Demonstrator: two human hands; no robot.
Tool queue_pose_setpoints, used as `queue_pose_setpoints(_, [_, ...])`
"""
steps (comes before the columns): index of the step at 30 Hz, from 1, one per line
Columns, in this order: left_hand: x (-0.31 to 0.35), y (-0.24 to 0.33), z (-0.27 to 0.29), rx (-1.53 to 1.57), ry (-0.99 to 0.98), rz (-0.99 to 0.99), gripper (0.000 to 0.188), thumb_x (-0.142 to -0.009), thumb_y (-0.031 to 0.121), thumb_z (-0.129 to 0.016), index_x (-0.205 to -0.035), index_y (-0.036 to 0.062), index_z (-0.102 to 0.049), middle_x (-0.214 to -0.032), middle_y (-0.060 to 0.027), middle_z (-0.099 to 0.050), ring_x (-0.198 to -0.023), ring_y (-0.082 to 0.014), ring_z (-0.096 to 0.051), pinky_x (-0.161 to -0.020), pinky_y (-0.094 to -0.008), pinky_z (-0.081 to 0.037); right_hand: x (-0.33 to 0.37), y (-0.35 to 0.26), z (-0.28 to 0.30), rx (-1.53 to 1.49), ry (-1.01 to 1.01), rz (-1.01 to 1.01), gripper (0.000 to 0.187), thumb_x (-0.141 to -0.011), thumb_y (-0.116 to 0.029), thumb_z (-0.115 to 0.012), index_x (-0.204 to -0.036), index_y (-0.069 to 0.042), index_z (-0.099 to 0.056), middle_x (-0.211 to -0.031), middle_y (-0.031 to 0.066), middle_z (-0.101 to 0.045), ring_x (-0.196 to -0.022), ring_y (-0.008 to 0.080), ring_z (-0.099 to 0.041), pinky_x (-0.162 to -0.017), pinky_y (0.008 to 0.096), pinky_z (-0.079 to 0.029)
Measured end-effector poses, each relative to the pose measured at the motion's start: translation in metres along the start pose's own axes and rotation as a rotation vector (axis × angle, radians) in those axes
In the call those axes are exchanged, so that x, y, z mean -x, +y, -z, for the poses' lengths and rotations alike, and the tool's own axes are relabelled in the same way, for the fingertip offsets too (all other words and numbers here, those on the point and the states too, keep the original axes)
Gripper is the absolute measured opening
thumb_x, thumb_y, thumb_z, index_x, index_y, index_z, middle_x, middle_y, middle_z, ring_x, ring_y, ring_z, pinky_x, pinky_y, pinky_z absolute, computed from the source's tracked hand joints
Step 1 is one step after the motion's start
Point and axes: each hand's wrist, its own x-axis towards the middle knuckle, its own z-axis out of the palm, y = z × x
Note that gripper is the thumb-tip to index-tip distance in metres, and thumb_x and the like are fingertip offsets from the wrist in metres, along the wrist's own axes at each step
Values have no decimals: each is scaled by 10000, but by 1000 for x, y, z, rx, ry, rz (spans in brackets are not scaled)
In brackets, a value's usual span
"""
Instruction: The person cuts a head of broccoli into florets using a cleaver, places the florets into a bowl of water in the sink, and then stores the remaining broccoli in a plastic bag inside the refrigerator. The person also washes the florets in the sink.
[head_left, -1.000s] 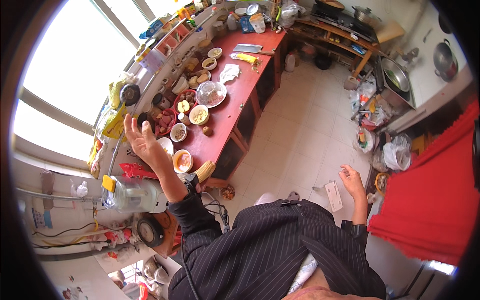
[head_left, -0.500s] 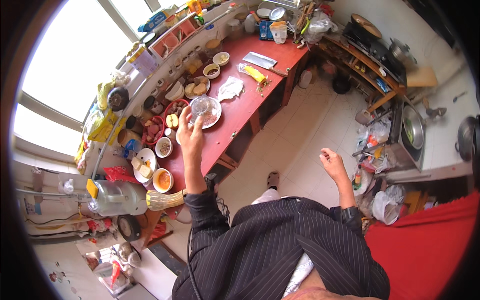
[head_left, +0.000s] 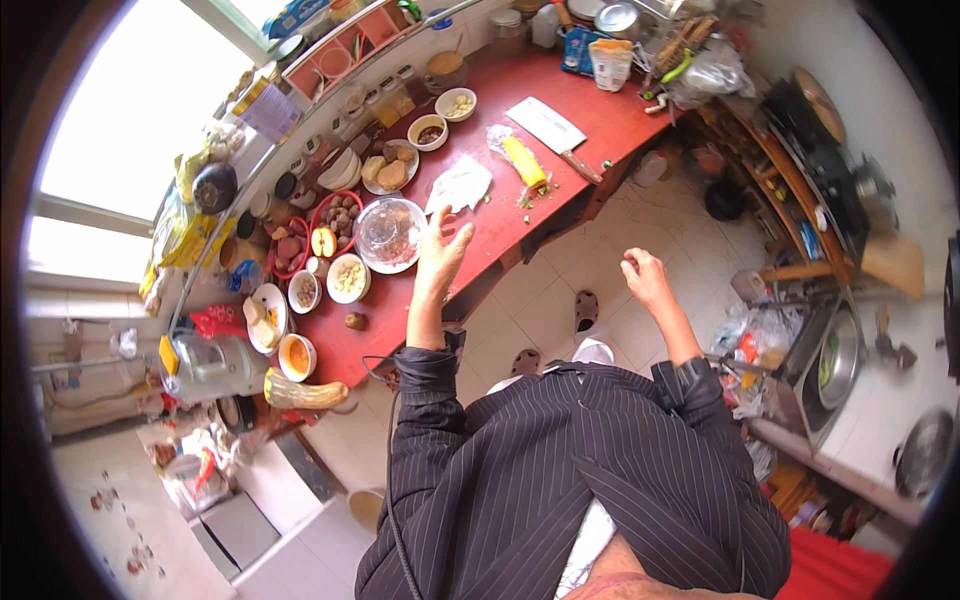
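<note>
On the red table (head_left: 620,125), a plate (head_left: 394,267) stands under a clear cover (head_left: 388,222); beside it we hold our left hand (head_left: 438,260), empty, fingers spread; then lie a white cloth (head_left: 462,184) and a cleaver (head_left: 545,124); above the floor (head_left: 540,295) our empty right hand (head_left: 650,281) curls loosely

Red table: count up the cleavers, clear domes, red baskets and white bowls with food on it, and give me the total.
Cleavers: 1
Clear domes: 1
Red baskets: 2
White bowls with food: 5
Total: 9
</note>
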Motion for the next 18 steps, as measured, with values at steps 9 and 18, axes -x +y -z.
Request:
queue_pose_setpoints(9, [-72, -33, -127, -82, 159, 276, 718, -810, 354, -773, -1353, -6, -471, -1148, -208, -626, -1028, -246, -625, -869, -358, -507, -183, 20, -16, 107, -171, 190, 289, -864, -178, -617, -1090, 2, -612, -1064, 197, -647, -1006, 383, -615, -884, 468, -494])
queue_pose_setpoints(18, [-165, -65, -228, -336, 255, 423, 988, -733, 379, -804, -1452, 25, -226, -1253, -232, -457, -1171, -404, -514, -925, -517, -449, -272, 29, -105, 343, -81, 258, 558, -861, -291, -677, -1299, -10, -475, -1202, 161, -536, -1129, 345, -533, -935, 475, -447])
